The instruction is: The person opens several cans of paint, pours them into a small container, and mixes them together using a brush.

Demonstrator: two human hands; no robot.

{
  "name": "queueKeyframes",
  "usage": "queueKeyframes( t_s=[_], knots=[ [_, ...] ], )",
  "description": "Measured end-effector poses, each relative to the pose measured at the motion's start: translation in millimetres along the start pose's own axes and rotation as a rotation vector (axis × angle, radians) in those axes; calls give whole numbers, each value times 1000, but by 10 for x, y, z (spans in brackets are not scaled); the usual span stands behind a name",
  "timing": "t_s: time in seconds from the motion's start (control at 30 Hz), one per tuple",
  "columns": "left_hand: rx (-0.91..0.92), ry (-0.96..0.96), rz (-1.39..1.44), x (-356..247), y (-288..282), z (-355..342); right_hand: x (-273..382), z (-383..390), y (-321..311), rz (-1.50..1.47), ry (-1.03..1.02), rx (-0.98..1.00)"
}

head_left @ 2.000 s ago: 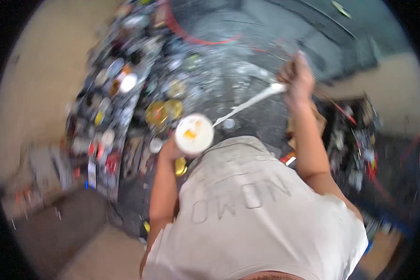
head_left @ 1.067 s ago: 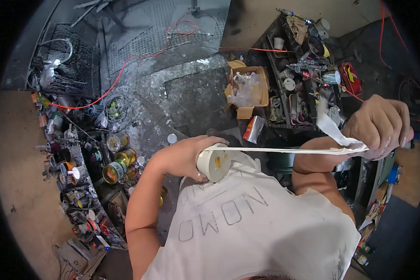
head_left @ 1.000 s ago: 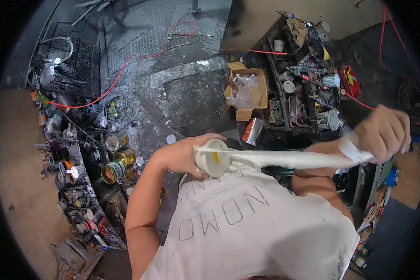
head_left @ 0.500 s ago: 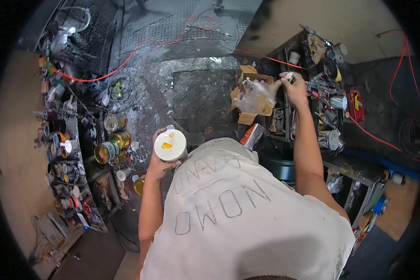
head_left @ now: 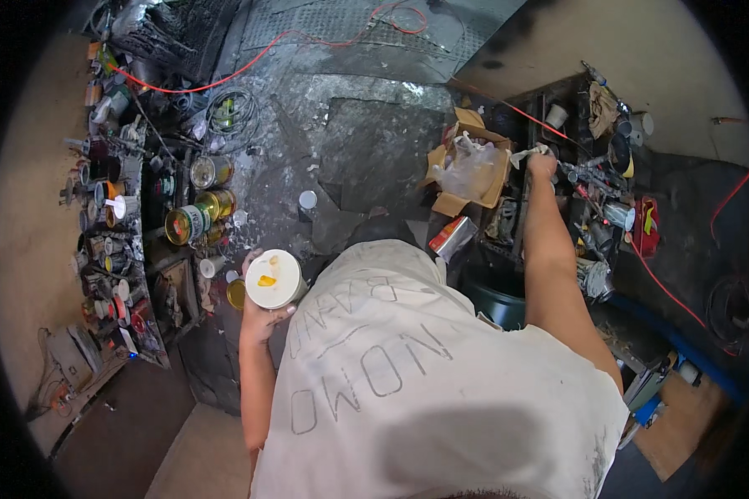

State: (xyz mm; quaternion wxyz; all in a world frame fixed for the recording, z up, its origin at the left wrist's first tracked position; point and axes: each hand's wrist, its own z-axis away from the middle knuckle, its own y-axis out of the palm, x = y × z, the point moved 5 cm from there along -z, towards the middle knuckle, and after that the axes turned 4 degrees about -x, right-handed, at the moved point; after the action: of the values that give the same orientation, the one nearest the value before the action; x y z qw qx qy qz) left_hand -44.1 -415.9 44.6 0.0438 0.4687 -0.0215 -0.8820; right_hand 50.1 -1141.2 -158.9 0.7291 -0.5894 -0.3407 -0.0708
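My left hand (head_left: 260,323) is closed round a round white tub (head_left: 285,291) at my left side. A yellow-orange blob of paste (head_left: 266,281) and a paler tan smear lie on the tub's flat white top. Out to the right, my stretched arm ends over a cluttered shelf, where my right hand (head_left: 544,166) is closed on a crumpled off-white rag (head_left: 521,156). One end of the rag sticks out leftward toward an open cardboard box (head_left: 449,205). The fingers of this hand are partly hidden.
Clear plastic bags (head_left: 469,169) fill the box. Beside it stands a red-and-silver rectangular can (head_left: 453,239). A small lidded can (head_left: 308,201) is on the floor ahead. Gold tins (head_left: 183,225) crowd the left shelf. A red hose (head_left: 225,81) crosses the far floor; a dark green drum (head_left: 495,301) stands right.
The view has shifted. My left hand has carried the tub left, uncovering the small can on the floor. My right hand has moved slightly, and the rag's loose end now shows more plainly.
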Motion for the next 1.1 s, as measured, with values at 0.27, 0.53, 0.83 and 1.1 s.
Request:
queueKeyframes(
  t_s=[0.27,0.53,0.83,1.1],
  knots=[
    [92,106,20,-158,178,-24,-241,-2,-146,58,119,-19],
    [116,-5,-56,-87,175,-78,-600,36,-111,-258,209,3],
    [167,9,-82,-61,209,-139,-604,288,-71,-146,167,8],
    [423,288,-544,-660,927,-469,390,843,-205,-1164,345,295]
  ],
)
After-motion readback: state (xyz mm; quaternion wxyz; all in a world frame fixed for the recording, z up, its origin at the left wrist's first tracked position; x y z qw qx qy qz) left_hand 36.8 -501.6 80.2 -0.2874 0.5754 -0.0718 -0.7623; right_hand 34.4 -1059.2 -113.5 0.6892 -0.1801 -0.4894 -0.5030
